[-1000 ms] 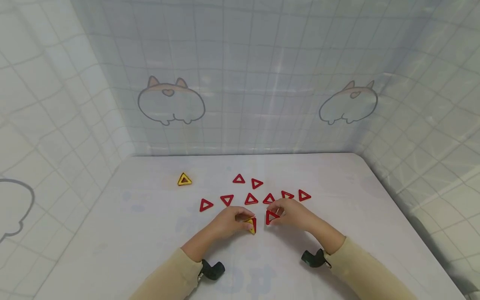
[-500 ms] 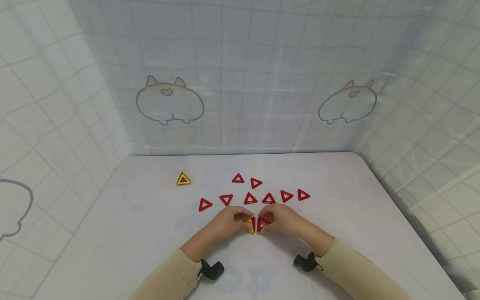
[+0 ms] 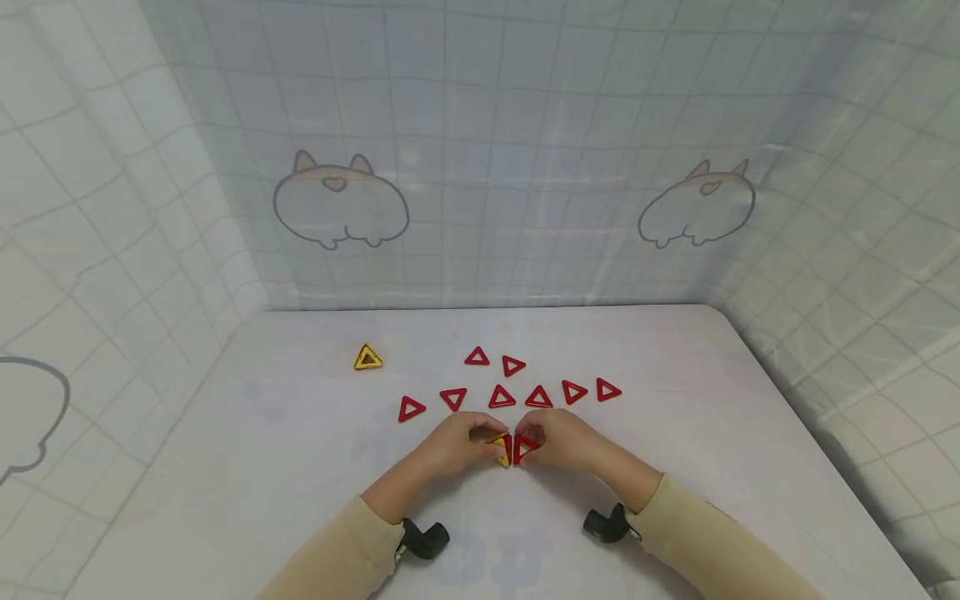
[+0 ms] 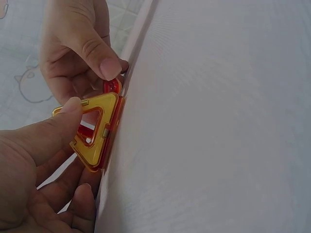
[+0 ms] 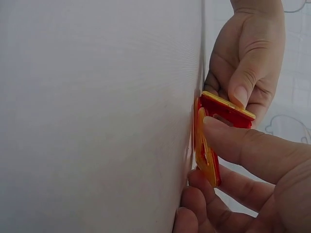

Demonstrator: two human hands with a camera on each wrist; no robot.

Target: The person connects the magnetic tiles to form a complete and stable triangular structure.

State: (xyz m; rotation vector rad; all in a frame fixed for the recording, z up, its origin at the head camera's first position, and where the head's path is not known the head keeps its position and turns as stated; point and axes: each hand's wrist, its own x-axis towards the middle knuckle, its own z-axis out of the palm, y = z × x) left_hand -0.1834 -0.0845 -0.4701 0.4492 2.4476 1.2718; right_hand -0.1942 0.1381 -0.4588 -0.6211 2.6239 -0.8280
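My left hand [image 3: 457, 443] pinches a yellow triangular magnetic tile [image 4: 95, 152] between thumb and fingers, with red plastic showing along its edge and behind it. It stands tilted on edge at the tabletop. My right hand [image 3: 573, 437] pinches another triangular tile [image 3: 519, 450], which looks red in the head view and shows an orange-yellow face in the right wrist view. The two held tiles stand side by side with a thin gap in the head view. In the right wrist view, my left hand's tile [image 5: 228, 107] overlaps the right one.
Several red triangular tiles [image 3: 502, 403] lie flat on the white table [image 3: 225, 467] just beyond my hands. A yellow triangular tile [image 3: 367, 365] lies farther back on the left. A grid-patterned curtain [image 3: 510, 150] encloses the back and sides.
My right hand has moved left with its tile, closing most of the gap to the left hand's tile. The left hand has stayed about where it was.
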